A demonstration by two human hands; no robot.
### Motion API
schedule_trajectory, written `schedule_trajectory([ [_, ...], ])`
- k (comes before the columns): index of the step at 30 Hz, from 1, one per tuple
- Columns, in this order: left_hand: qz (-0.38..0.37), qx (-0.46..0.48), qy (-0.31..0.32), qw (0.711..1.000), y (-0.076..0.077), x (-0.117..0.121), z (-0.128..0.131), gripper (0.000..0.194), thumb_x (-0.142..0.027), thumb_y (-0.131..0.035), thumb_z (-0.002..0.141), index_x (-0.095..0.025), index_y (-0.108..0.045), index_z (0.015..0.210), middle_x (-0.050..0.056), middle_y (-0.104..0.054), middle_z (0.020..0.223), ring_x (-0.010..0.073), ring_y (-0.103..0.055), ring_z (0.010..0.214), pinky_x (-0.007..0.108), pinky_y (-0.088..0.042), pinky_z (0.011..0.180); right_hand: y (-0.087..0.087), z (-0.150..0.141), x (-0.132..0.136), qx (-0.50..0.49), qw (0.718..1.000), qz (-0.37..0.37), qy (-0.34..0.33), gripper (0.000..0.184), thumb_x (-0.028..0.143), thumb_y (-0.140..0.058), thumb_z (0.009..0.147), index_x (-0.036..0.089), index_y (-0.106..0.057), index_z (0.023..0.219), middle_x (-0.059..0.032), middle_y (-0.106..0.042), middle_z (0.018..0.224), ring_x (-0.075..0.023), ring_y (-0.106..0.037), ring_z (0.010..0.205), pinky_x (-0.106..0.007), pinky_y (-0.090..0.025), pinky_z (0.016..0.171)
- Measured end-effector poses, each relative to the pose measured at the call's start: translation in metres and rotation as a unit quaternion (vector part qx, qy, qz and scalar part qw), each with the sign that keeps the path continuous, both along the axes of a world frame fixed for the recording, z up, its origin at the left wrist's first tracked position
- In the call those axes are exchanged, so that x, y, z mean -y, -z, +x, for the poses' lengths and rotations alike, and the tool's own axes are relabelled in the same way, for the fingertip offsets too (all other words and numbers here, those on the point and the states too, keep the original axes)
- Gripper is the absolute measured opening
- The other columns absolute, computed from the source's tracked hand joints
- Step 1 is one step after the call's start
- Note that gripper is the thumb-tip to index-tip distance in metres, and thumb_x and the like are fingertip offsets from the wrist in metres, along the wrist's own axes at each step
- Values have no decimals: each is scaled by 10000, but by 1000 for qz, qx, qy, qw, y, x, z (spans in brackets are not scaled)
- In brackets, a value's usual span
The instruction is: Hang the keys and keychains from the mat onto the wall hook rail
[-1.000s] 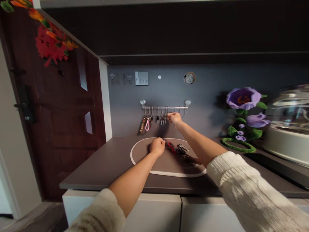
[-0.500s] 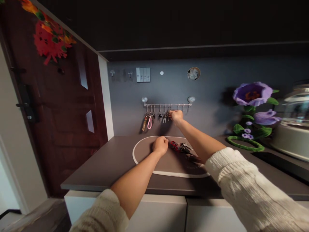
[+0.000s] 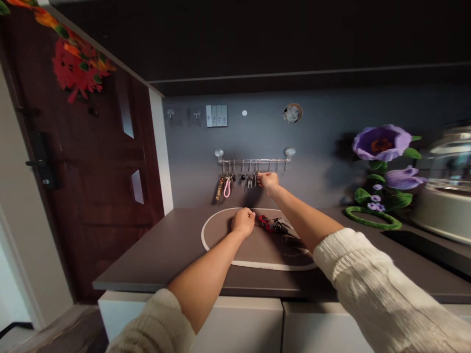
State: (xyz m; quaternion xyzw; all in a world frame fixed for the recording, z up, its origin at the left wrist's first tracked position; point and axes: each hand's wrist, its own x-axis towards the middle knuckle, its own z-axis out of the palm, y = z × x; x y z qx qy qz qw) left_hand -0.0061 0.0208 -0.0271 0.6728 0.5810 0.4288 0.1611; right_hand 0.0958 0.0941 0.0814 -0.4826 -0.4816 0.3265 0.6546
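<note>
A clear hook rail (image 3: 253, 161) is fixed to the grey wall, with several keys (image 3: 250, 181) hanging from its hooks. My right hand (image 3: 269, 181) is at the rail's middle, just below the hooks, its fingers pinched at a small metal key (image 3: 255, 179). To the left hang a pink loop strap (image 3: 227, 188) and a brown-gold key tag (image 3: 219, 190). My left hand (image 3: 243, 221) rests closed on the brown mat (image 3: 217, 235); whatever is inside it, if anything, is hidden. A bunch of keys with a red fob (image 3: 264, 223) lies on the mat right of it.
A dark cabinet (image 3: 257, 39) overhangs the counter (image 3: 147, 260). Purple artificial flowers (image 3: 382, 142) and a white appliance with a clear top (image 3: 445, 206) stand at the right. A dark red door (image 3: 121, 220) is on the left.
My right hand has dropped slightly away from the hooks, and its fingertips are lower against the rail. The left hand stays on the mat. The view has shifted a little.
</note>
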Motion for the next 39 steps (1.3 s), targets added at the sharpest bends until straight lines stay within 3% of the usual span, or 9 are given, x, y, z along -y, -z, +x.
schedule_trajectory([
  [10,17,-1,4,1000,-2,5,-2,178,-283,-485,789,-185,-612,711,47,-663,749,136,-571,660,226,-392,617,13,6,15,5,1000,-15,-11,116,113,-544,696,131,-541,581,6,-520,499,-58,-448,429,-174,-376,419],
  [17,58,-18,-1,998,-6,13,-4,190,-272,-458,808,-183,-608,736,68,-665,823,154,-583,753,248,-400,690,25,18,46,25,998,-32,-47,70,112,-558,676,126,-549,608,25,-496,486,-48,-406,412,-182,-342,422],
  [28,130,-95,35,986,-11,31,-1,206,-250,-414,838,-171,-604,847,73,-634,889,168,-559,850,282,-406,789,46,41,93,94,987,-50,-119,73,144,-568,708,129,-563,636,15,-520,526,-62,-458,491,-183,-380,495],
  [39,112,-170,76,976,-8,36,-2,335,-84,-462,773,-246,-569,1046,50,-560,1045,164,-529,972,274,-407,857,83,52,92,151,981,-25,-120,62,191,-577,682,138,-585,652,-6,-590,601,-76,-490,503,-208,-391,530],
])
